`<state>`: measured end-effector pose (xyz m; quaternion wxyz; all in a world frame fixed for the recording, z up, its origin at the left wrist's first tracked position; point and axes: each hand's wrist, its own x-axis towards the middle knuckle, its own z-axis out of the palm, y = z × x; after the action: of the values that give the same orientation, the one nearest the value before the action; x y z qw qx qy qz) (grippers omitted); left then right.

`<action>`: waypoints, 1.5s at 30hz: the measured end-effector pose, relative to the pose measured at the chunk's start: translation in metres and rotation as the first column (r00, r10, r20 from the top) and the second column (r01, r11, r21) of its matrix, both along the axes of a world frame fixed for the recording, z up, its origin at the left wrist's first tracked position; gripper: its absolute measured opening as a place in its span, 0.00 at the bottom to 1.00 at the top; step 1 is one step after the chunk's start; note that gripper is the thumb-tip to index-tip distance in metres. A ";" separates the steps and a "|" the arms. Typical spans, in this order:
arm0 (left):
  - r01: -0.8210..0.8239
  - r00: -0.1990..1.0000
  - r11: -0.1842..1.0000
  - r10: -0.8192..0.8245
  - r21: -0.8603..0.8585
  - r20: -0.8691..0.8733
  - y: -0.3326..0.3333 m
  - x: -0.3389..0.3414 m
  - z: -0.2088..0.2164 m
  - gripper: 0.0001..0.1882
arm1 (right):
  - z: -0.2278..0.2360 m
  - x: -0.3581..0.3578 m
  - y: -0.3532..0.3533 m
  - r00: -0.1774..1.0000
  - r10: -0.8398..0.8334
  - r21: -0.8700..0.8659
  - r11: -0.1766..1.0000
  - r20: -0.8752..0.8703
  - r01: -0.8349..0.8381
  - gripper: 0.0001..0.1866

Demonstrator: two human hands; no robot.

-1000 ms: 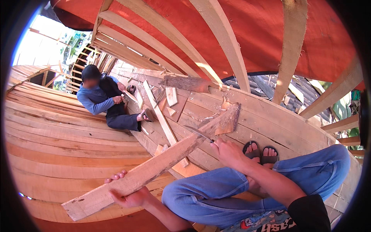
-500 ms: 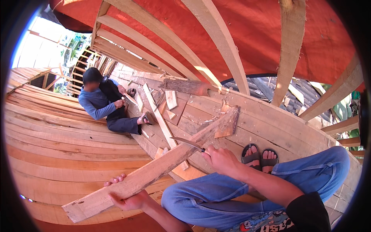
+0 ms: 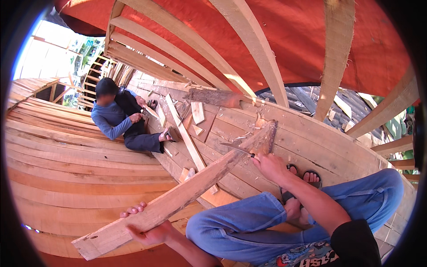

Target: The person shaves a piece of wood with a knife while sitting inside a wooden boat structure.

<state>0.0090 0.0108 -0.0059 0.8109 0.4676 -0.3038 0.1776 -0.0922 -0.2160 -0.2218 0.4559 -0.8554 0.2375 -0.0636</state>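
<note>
A long wooden plank [image 3: 182, 192] slants from the lower left up toward the middle of the view. My left hand [image 3: 149, 229] is wrapped round its lower part, thumb on one side and fingertips over the far edge. In my right hand [image 3: 271, 168] is a knife [image 3: 235, 147], gripped by its dark handle. The thin curved blade lies across the plank near its far end. That far end rests by a brown wooden block [image 3: 272, 138] on the floor, among pale shavings.
At the left a person [image 3: 116, 115] sits working a piece of wood with a blade. A narrow batten [image 3: 184, 135], offcuts [image 3: 197, 113] and a dark rough board [image 3: 213, 98] lie on the plank floor [image 3: 307, 135]. Curved wooden ribs [image 3: 336, 58] rise before a red tarp [image 3: 293, 26].
My right hand and the knife have moved up along the plank, toward its far end. My left hand keeps its hold. My feet have shifted slightly.
</note>
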 end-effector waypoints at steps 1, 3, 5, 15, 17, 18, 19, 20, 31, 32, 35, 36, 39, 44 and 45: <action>0.030 0.999 1.000 -0.030 -0.004 0.018 -0.002 -0.001 0.001 0.16 | -0.005 -0.002 -0.008 0.999 -0.031 -0.009 0.999 -0.019 0.031 0.23; -0.057 0.998 0.998 0.057 -0.003 -0.004 -0.005 -0.002 0.001 0.16 | 0.003 0.000 0.004 1.000 -0.012 0.005 1.000 -0.025 0.013 0.23; -0.106 0.994 0.994 0.106 0.001 -0.016 -0.003 -0.002 0.001 0.17 | 0.029 0.001 0.023 0.999 0.047 0.036 0.998 0.006 -0.047 0.23; -0.065 0.998 0.998 0.065 0.010 0.003 -0.006 -0.006 0.003 0.17 | 0.006 -0.004 0.005 1.000 -0.017 0.029 0.999 -0.010 0.017 0.22; -0.073 0.997 0.997 0.073 0.012 -0.003 -0.005 -0.004 0.003 0.17 | 0.031 -0.001 0.018 0.999 0.047 0.051 0.998 0.002 -0.047 0.23; -0.068 0.998 0.998 0.068 0.016 -0.002 -0.004 -0.005 0.003 0.17 | 0.044 -0.002 0.025 0.996 0.091 0.066 0.994 0.012 -0.091 0.23; -0.064 0.998 0.998 0.064 0.020 0.000 -0.003 -0.005 0.004 0.17 | 0.050 -0.002 0.029 0.991 0.135 0.081 0.987 0.023 -0.137 0.23; -0.063 0.998 0.998 0.063 0.022 -0.001 -0.001 -0.004 0.003 0.17 | 0.041 0.001 0.025 0.996 0.083 0.080 0.993 -0.013 -0.082 0.23; -0.051 0.999 0.998 0.051 0.023 0.013 -0.002 -0.003 0.002 0.17 | 0.025 0.004 0.024 0.995 0.070 0.109 0.991 0.074 -0.078 0.23; -0.058 0.998 0.998 0.058 0.024 0.011 0.000 -0.002 0.002 0.17 | 0.030 0.004 0.023 0.995 0.080 0.091 0.992 0.056 -0.085 0.23; -0.062 0.998 0.998 0.062 0.032 0.001 0.001 -0.002 0.001 0.16 | 0.017 0.004 0.009 0.999 0.037 0.072 0.997 -0.036 -0.035 0.24; -0.052 0.999 0.998 0.052 0.029 0.002 0.001 -0.002 0.000 0.16 | -0.017 0.001 -0.007 0.996 -0.022 0.076 0.997 -0.086 0.028 0.24; -0.018 0.999 0.999 0.017 0.029 0.033 0.001 -0.003 0.002 0.16 | -0.036 -0.007 -0.021 0.990 -0.098 0.082 0.991 -0.105 0.107 0.24; -0.032 0.999 0.998 0.031 0.047 0.022 0.003 -0.001 0.001 0.16 | 0.029 0.002 0.017 0.997 0.075 0.130 0.989 -0.004 -0.073 0.24; -0.042 0.999 0.998 0.041 0.040 0.014 0.004 0.000 -0.001 0.16 | 0.048 0.002 0.023 0.991 0.134 0.137 0.981 0.020 -0.136 0.24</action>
<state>0.0092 0.0145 -0.0066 0.7953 0.4890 -0.3029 0.1911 -0.0907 -0.1926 -0.1737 0.5184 -0.8356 0.1804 -0.0206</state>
